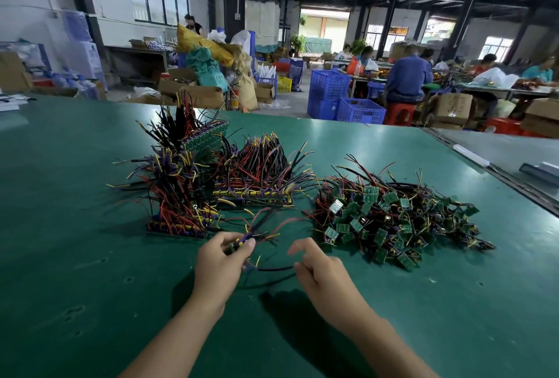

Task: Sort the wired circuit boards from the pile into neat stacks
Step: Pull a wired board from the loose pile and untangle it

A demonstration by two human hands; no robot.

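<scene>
Three stacks of wired boards stand on the green table (pixel 90 256), left of centre. A front stack (pixel 177 228) is nearest the person, a middle stack (pixel 257 196) is just right of it, and a rear stack (pixel 208 140) stands behind, tilted so its green board faces show. In each, the boards lie layered at the base, and red, black, yellow and purple wires bristle upward and outward. To their right, a narrow strip of table separates the middle stack from the pile (pixel 393 220). The pile is loose small green boards at all angles, tangled in thin red and black wires, some carrying dark round parts.

The left hand (pixel 220 262) is in front of the front stack, just above the table. Its fingers and thumb are curled round a small bundle (pixel 242 241) of boards. Only a bit of green and yellow shows between thumb and fingertips, and the bundle's wires fan up and to the right. One black wire (pixel 275 268) runs from under this hand rightward to the right hand (pixel 320 272). That hand is near the left one, between it and the pile, with the index finger stretched forward and the other fingers loosely bent. The wire's end meets its thumb side, but whether it is pinched there or merely touching I cannot tell.
</scene>
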